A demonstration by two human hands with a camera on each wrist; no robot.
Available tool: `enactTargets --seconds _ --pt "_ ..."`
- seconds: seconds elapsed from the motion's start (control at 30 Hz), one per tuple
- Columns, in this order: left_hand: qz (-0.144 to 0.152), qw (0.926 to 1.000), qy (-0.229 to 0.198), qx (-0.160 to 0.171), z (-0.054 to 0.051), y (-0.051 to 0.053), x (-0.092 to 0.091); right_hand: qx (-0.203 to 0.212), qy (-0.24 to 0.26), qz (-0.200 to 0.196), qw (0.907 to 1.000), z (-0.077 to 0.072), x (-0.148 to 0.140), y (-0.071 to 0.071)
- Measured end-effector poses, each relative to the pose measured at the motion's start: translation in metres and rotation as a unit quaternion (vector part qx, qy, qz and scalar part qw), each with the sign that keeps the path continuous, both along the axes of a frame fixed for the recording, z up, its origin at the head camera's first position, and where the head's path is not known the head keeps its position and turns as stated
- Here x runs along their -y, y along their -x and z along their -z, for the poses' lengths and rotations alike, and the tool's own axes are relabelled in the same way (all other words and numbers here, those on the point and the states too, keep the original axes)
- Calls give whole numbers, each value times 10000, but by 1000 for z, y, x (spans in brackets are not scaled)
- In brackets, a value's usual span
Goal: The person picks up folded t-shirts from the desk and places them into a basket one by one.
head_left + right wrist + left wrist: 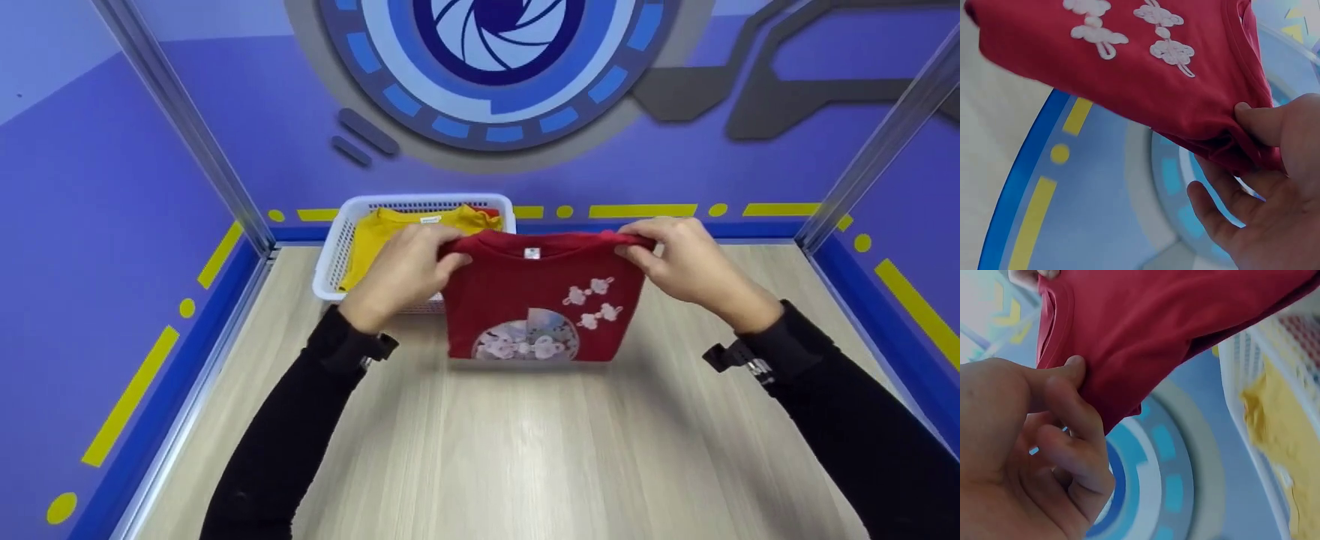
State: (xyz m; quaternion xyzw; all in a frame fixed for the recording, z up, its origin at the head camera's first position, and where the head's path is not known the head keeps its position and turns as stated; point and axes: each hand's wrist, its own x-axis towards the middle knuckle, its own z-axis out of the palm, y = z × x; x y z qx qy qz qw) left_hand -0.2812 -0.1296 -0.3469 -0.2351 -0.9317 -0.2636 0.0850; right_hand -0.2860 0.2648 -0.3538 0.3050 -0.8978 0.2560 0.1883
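A folded red shirt (510, 292) with pale cloud-shaped trims and a round printed patch hangs upright between both hands. Its collar and small white label face up in the head view. My left hand (409, 270) pinches the left shoulder between thumb and fingers; the left wrist view shows the thumb lying on the red cloth (1129, 332). At the opposite shoulder, my right hand (686, 262) pinches the fabric, with the lower fingers spread away from it in the right wrist view. Just behind the left hand, a white basket (324, 274) holds a yellow garment (367, 244).
The basket stands at the back left of the wooden table (525, 465), near the blue back wall (247, 135). A bit of red cloth (489, 212) shows at the yellow garment's right edge. Metal posts (180, 112) mark the back corners, and side walls flank the table.
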Motion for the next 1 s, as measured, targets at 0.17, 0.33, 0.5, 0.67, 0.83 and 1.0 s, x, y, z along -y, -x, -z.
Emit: enactTargets --seconds 0.17,0.33,0.5,0.67,0.83,1.0 --pt "-291 9996 46 50 -11 3 39 296 -4 -255 9992 -3 42 10" --pt "-592 9963 -1 616 -27 10 78 439 -84 -553 9975 -16 82 29" --pt "-856 9906 113 1063 -46 12 119 1259 25 -755 9892 -27 121 45" --pt "-1003 9787 -53 1790 -67 22 149 1713 129 -655 9830 -31 154 65" --pt "-1267 9633 -191 2359 -67 46 162 1730 34 -534 9835 -27 180 95" --pt "-1557 9667 77 2028 -51 73 163 1976 -101 -273 9798 -22 199 121"
